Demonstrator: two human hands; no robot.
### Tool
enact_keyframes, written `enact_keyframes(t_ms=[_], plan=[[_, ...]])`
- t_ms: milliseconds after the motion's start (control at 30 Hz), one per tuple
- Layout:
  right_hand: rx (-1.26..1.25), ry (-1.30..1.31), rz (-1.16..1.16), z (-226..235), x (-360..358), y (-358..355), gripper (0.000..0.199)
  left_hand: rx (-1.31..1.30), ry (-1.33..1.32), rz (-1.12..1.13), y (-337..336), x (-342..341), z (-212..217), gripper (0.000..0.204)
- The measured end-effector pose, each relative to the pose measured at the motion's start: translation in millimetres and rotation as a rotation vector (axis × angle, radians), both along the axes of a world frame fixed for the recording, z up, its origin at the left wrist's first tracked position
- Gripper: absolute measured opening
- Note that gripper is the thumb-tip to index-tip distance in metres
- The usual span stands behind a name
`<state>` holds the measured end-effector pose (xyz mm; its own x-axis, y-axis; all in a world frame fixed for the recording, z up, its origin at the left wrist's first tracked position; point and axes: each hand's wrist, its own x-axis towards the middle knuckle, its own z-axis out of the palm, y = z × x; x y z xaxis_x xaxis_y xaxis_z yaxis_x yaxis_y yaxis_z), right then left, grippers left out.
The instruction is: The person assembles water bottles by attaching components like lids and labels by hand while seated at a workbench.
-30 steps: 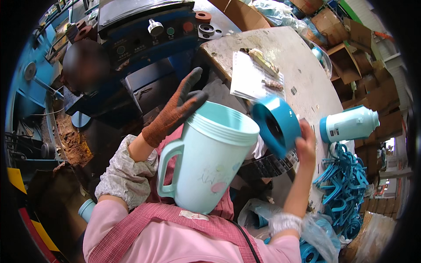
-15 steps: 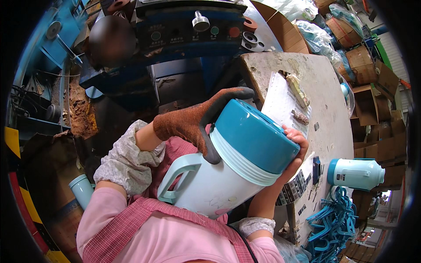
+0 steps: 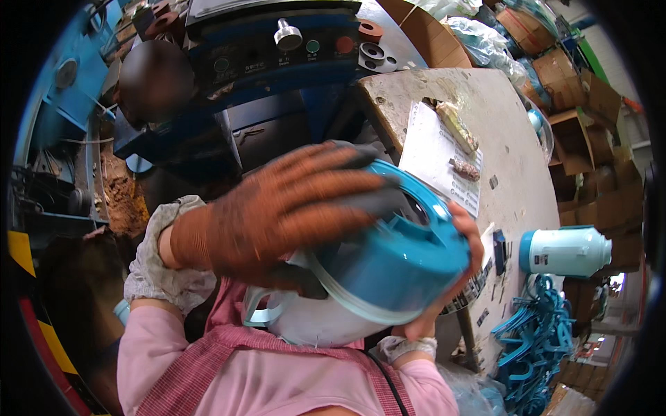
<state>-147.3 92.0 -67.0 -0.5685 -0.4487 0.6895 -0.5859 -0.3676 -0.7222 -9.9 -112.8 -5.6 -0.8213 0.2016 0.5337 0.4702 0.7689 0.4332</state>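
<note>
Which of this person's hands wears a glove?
The left hand, in a brown, dark-tipped glove over the teal collar; the right hand, at the collar's right side, is bare.

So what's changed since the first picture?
The teal ring moved left and now sits on the pale jug, which leans further right. The gloved left hand went from the jug's rim to over the ring, blurred. The right hand still holds the ring. The flask and paper stayed on the table.
</note>
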Motion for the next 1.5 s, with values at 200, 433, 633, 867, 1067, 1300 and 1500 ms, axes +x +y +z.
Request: enact_keyframes(t_ms=[200,433,633,867,1067,1300,1500], plan=[[0.143,0.194,0.262,-19.5,-31.7,-15.9,0.107,-0.01,0.133,0.099,24.8,3.7,-12.3,0.05],[0.233,0.261,0.2,-15.5,-10.1,-24.6,0.093,0.029,-0.007,0.267,34.5,25.2,-13.9,0.095],[0.271,0.3,0.191,-20.7,8.0,-29.7,0.077,0.06,0.104,0.413,43.9,35.1,-50.6,0.085],[0.39,0.213,0.049,-21.0,23.3,-37.5,0.071,0.225,0.066,0.376,36.3,38.1,-60.4,0.08],[0.355,0.082,-0.128,-47.4,18.3,-61.8,0.04,0.182,0.057,0.425,30.2,22.7,-82.4,0.072],[0.156,0.081,-0.005,-58.4,10.1,-78.6,0.027,0.117,0.063,0.339,8.0,33.8,-76.2,0.068],[-0.045,-0.607,0.867,-77.0,-1.9,-97.1,0.057,0.396,-0.067,0.502,21.0,65.4,-30.9,0.072]])
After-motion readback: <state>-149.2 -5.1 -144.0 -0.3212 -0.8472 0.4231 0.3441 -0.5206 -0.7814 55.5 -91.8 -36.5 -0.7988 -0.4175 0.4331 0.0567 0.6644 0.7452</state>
